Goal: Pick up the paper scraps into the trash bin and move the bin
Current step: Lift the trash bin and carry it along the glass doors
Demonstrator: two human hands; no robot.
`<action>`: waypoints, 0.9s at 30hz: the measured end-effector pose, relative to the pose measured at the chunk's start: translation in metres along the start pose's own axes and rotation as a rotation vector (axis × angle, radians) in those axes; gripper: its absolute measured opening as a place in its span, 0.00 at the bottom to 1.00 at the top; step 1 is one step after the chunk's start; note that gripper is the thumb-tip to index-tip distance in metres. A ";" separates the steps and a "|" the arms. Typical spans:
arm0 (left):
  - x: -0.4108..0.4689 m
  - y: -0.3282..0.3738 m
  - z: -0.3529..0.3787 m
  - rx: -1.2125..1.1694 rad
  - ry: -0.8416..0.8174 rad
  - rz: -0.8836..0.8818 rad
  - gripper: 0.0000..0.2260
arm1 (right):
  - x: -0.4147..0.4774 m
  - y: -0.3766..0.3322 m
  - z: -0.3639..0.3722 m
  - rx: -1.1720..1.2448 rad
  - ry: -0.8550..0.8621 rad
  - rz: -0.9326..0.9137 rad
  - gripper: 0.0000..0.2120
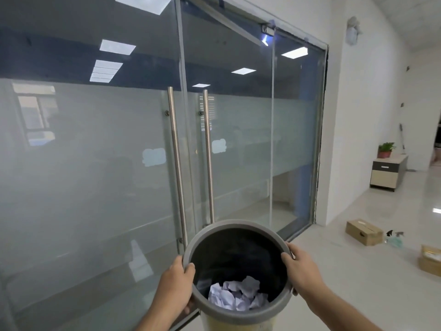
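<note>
In trash bin (238,315): crumpled paper scraps (238,296) | left hand (175,280), right hand (301,266) grip clamped on rim

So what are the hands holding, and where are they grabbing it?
Both hands hold the trash bin by its grey rim: the left hand on the left side, the right hand on the right. Crumpled paper scraps lie inside.

Glass double doors (143,151) with steel pull handles (176,163) ahead; cardboard box (364,232), cabinet (387,173) and potted plant (386,149) rightward.
</note>
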State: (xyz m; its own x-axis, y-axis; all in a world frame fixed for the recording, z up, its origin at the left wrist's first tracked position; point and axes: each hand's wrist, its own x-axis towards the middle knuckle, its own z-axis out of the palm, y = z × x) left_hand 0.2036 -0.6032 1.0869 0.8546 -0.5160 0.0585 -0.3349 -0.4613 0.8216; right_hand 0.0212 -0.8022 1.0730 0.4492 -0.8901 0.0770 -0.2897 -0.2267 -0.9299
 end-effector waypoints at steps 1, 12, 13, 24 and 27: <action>0.012 0.000 -0.001 -0.005 -0.013 0.001 0.09 | 0.008 -0.003 0.006 0.001 0.010 0.004 0.13; 0.114 0.005 0.033 -0.004 -0.081 0.040 0.08 | 0.089 0.001 0.036 -0.019 0.098 0.006 0.17; 0.121 0.006 0.040 -0.001 -0.084 0.042 0.07 | 0.098 0.004 0.035 -0.024 0.100 0.004 0.16; 0.190 0.043 0.129 0.049 -0.051 0.022 0.08 | 0.212 0.046 0.007 -0.012 0.051 -0.008 0.16; 0.205 0.050 0.152 0.030 -0.048 0.010 0.10 | 0.245 0.061 0.002 -0.031 0.032 -0.025 0.16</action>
State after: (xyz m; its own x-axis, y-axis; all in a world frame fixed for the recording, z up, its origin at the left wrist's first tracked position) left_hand 0.3019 -0.8413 1.0535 0.8316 -0.5541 0.0389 -0.3556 -0.4772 0.8037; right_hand 0.1149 -1.0331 1.0348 0.4292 -0.8962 0.1122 -0.3047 -0.2606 -0.9161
